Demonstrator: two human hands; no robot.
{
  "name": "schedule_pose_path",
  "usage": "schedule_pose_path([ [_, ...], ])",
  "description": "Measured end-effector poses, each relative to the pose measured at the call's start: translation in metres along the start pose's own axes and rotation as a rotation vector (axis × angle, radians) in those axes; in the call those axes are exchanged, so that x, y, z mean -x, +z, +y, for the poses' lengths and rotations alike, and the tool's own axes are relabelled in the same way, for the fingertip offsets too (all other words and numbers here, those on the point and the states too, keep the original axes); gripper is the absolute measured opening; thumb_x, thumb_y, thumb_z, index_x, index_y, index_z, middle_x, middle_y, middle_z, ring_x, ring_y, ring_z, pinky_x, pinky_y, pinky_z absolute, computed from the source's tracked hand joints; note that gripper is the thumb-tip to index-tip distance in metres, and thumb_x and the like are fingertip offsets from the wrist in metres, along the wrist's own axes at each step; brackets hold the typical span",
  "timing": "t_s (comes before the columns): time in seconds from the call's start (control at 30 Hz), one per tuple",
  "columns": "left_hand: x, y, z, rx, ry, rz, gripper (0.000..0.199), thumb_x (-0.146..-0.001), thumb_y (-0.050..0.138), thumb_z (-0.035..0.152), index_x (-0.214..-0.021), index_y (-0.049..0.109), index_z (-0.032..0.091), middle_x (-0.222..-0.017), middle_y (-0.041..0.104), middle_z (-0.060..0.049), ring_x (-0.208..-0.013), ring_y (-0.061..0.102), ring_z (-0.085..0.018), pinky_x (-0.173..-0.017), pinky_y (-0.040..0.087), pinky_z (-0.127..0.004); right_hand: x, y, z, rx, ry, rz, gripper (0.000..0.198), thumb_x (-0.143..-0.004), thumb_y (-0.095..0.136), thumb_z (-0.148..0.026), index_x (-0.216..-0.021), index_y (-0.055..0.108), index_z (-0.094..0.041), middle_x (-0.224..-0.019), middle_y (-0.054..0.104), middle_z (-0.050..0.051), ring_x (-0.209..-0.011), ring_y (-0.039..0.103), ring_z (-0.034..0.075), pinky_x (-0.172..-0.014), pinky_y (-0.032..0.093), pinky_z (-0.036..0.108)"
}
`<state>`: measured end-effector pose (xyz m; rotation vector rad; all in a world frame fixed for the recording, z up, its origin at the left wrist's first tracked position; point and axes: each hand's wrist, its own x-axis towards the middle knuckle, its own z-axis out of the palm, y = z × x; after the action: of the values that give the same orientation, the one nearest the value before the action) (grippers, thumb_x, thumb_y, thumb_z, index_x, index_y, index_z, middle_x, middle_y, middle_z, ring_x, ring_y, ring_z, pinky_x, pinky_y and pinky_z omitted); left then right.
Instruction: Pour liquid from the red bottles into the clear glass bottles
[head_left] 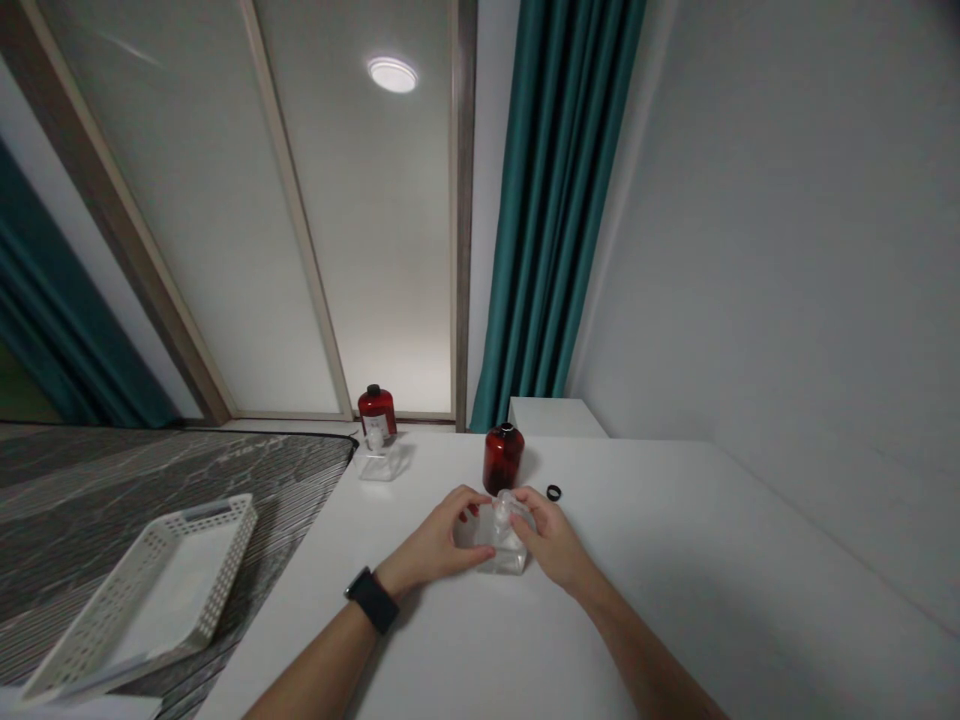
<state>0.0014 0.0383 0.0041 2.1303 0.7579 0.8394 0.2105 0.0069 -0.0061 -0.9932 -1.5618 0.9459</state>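
Observation:
A squat, square clear bottle (504,560) stands on the white table in front of me, with a rounded clear stopper (506,500) at its top. My left hand (454,535) is curled round the bottle's left side, thumb low and fingers near the neck. The fingers of my right hand (546,530) are closed on the stopper from the right. Just behind stands a dark red bottle (502,462), its top showing no cap. A small black ring-shaped cap (553,493) lies to its right on the table.
At the table's back left are a red bottle with a black cap and white label (377,412) and another clear bottle (379,464). A white perforated basket (221,570) sits left of the table (637,600). Behind are a white box (559,415), green curtain (562,200) and sliding door (367,250).

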Motion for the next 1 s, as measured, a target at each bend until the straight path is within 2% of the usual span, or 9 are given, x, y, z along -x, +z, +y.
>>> schedule_pose_path([
  [0.2, 0.001, -0.002, 0.003, -0.002, 0.009, -0.004, 0.050, -0.077, 0.076, 0.031, -0.122, 0.057, 0.020, -0.115, 0.060, -0.008, -0.100, 0.057, -0.024, -0.086, 0.047, -0.036, 0.002, 0.001, -0.002, -0.002, 0.004, -0.014, 0.019, -0.088, 0.061, -0.032, -0.103, 0.065, -0.020, -0.099, 0.068, 0.005, -0.094, 0.062, 0.023, -0.086, 0.047, 0.033],
  [0.4, 0.000, -0.001, 0.002, -0.011, 0.008, -0.002, 0.049, -0.076, 0.076, 0.029, -0.121, 0.057, 0.019, -0.114, 0.060, -0.008, -0.098, 0.057, -0.023, -0.086, 0.048, -0.036, 0.004, 0.009, 0.005, 0.028, 0.009, 0.055, 0.018, -0.087, 0.063, -0.033, -0.100, 0.063, -0.020, -0.093, 0.065, 0.003, -0.089, 0.060, 0.021, -0.082, 0.048, 0.031],
  [0.53, 0.000, -0.001, 0.002, -0.011, 0.009, -0.002, 0.049, -0.077, 0.075, 0.031, -0.121, 0.057, 0.019, -0.114, 0.060, -0.008, -0.099, 0.057, -0.024, -0.086, 0.048, -0.036, 0.004, 0.011, 0.009, 0.050, 0.008, 0.094, 0.020, -0.088, 0.063, -0.032, -0.104, 0.063, -0.021, -0.098, 0.067, 0.004, -0.093, 0.062, 0.022, -0.086, 0.048, 0.033],
  [0.7, 0.000, -0.002, 0.003, -0.009, 0.010, -0.006, 0.048, -0.078, 0.075, 0.031, -0.121, 0.057, 0.020, -0.114, 0.060, -0.008, -0.099, 0.058, -0.024, -0.087, 0.048, -0.036, 0.002, 0.007, 0.007, -0.007, 0.035, 0.020, 0.022, -0.089, 0.063, -0.037, -0.105, 0.064, -0.022, -0.104, 0.071, 0.007, -0.103, 0.064, 0.025, -0.095, 0.047, 0.039],
  [0.8, 0.001, -0.002, 0.003, -0.012, 0.012, -0.008, 0.048, -0.078, 0.074, 0.032, -0.121, 0.057, 0.020, -0.115, 0.060, -0.008, -0.100, 0.058, -0.024, -0.087, 0.048, -0.036, 0.001, 0.006, 0.003, -0.046, 0.057, -0.010, 0.023, -0.088, 0.064, -0.040, -0.102, 0.064, -0.021, -0.101, 0.071, 0.007, -0.101, 0.064, 0.025, -0.092, 0.048, 0.038],
  [1.0, 0.000, -0.002, 0.004, -0.027, -0.005, -0.002, 0.048, -0.077, 0.074, 0.030, -0.120, 0.056, 0.019, -0.115, 0.061, -0.008, -0.098, 0.057, -0.023, -0.086, 0.048, -0.036, 0.002, 0.013, 0.002, -0.062, 0.015, 0.066, 0.026, -0.085, 0.066, -0.035, -0.106, 0.060, -0.022, -0.097, 0.065, 0.003, -0.093, 0.061, 0.021, -0.085, 0.048, 0.032],
])
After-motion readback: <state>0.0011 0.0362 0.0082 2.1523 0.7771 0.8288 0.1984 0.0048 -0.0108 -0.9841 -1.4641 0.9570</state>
